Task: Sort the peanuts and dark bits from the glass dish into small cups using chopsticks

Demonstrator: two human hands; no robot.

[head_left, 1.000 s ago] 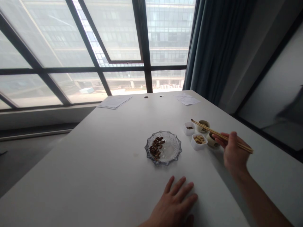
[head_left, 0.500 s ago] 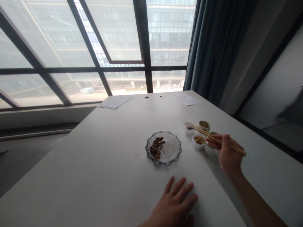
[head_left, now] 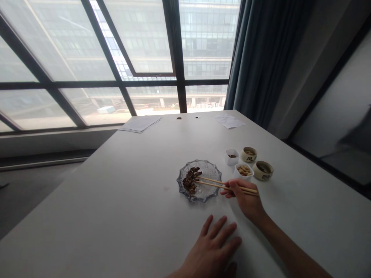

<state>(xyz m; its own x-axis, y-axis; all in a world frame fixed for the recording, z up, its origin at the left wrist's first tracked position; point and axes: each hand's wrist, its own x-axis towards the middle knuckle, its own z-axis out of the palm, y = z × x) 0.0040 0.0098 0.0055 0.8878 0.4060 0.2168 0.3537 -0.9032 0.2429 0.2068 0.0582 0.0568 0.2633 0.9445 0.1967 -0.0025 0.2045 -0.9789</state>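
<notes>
Between the fingers of my right hand (head_left: 246,199) is a pair of wooden chopsticks (head_left: 213,184). Their tips are a little apart and reach the right edge of a pile of dark brown, long-shaped nuts or dates (head_left: 190,181), too small to name surely. That pile lies on the left side of a scalloped clear glass plate (head_left: 209,191). My left hand (head_left: 214,247) rests flat on the table in front of the plate, fingers spread, holding nothing.
Right of the plate stand a white cup of dark pieces (head_left: 228,159), a white cup of pale nuts (head_left: 238,174), and two cream ceramic cups, one behind (head_left: 247,156) and one nearer (head_left: 263,175). Papers (head_left: 140,124) lie on the far end of the white table (head_left: 116,200).
My right hand has moved left and slightly down with the chopsticks, from over the small cups to the glass plate. The chopstick tips have spread apart. My left hand stays in place.
</notes>
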